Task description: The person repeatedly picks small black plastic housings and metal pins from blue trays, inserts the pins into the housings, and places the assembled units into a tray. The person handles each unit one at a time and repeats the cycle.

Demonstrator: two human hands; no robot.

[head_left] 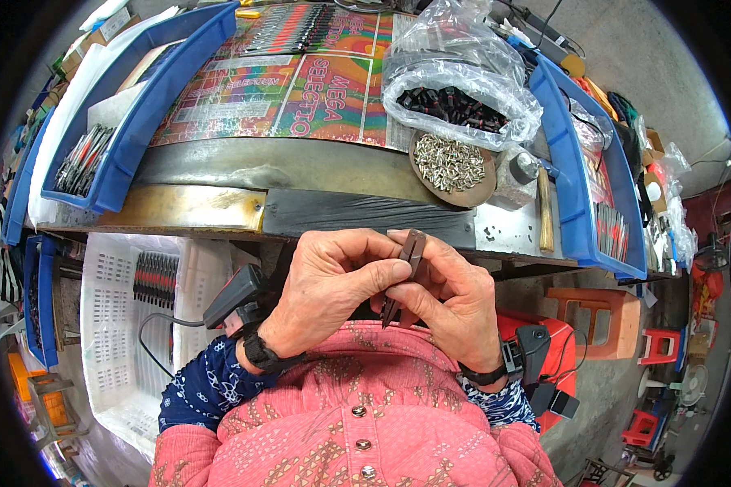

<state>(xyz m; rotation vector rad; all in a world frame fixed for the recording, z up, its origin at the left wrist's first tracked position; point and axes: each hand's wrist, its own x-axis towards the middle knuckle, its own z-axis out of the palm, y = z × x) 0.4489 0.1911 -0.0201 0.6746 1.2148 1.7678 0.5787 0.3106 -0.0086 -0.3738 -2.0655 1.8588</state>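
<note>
Close in front of my chest, both hands meet around a slim dark brown handle-like piece, which stands nearly upright with its top end showing. My left hand pinches it from the left between thumb and fingers. From the other side my right hand grips it, its thumb across the lower part. A dark pointed end shows below the thumbs; whether it is the same piece or a second one I cannot tell. The fingers hide the middle.
Beyond the bench edge stand a round dish of small metal pins, a plastic bag of black parts and a wooden-handled tool. Blue bins flank the bench. A white basket with black-and-red pieces sits at lower left.
</note>
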